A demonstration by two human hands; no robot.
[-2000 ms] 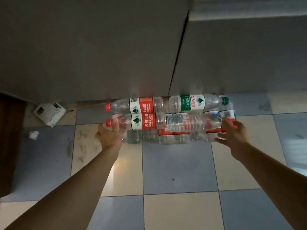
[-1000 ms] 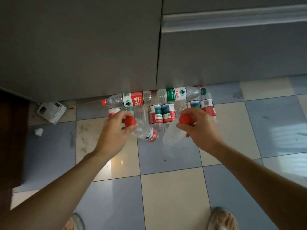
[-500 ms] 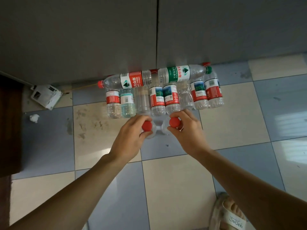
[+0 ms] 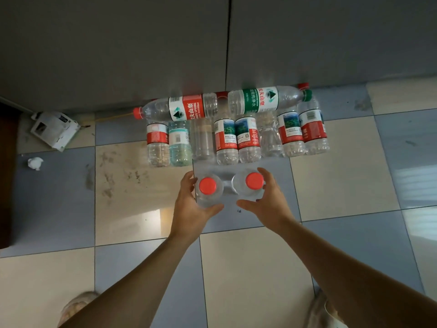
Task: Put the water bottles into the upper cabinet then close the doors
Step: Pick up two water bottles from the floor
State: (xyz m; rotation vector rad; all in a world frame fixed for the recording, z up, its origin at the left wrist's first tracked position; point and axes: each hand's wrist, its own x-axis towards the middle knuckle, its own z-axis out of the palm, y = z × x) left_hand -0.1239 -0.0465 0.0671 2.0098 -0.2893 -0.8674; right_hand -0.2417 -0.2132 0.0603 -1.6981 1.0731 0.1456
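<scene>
My left hand [image 4: 189, 209] grips a clear, red-capped water bottle [image 4: 208, 189] held upright, seen from above. A second red-capped bottle [image 4: 253, 184] stands upright in my right hand [image 4: 267, 204]. Both are above the tiled floor, in front of a row of several small bottles [image 4: 236, 138] standing against the grey cabinet doors [image 4: 142, 43]. Two large bottles lie on top of that row: a red-labelled one [image 4: 184, 108] on the left and a green-labelled one [image 4: 262, 100] on the right. The cabinet doors visible here are closed.
A white box [image 4: 55, 129] and a crumpled paper ball [image 4: 35, 163] lie on the floor at left. A dark wooden edge [image 4: 6, 174] borders the far left. My feet in slippers [image 4: 328, 311] show at the bottom. The floor is blue and cream tiles.
Both hands took one bottle each off the stack, turned them upright and drew them back toward me. The view has tilted further down.
</scene>
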